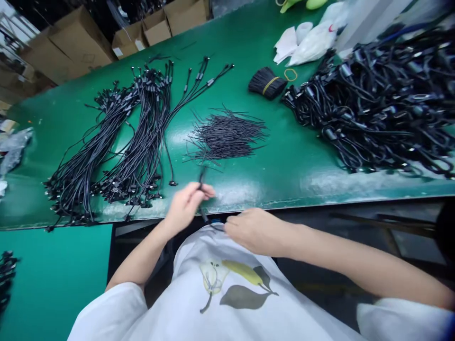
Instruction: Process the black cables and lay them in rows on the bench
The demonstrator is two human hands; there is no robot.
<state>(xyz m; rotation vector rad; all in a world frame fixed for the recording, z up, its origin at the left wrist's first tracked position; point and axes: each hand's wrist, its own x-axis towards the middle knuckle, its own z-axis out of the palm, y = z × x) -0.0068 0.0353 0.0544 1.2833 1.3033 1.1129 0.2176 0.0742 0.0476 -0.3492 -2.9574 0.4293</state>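
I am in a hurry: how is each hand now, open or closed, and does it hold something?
Left hand: closed, holding a thin black cable.
Right hand: partly closed beside the cable's lower end; cannot tell if it grips it.

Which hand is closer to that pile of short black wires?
The left hand is closer, just below the pile of short black wires and slightly left. The right hand is farther away, lower and slightly right of it.

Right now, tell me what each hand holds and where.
Left hand pinches a black cable partway along; right hand at its lower end, hold unclear.
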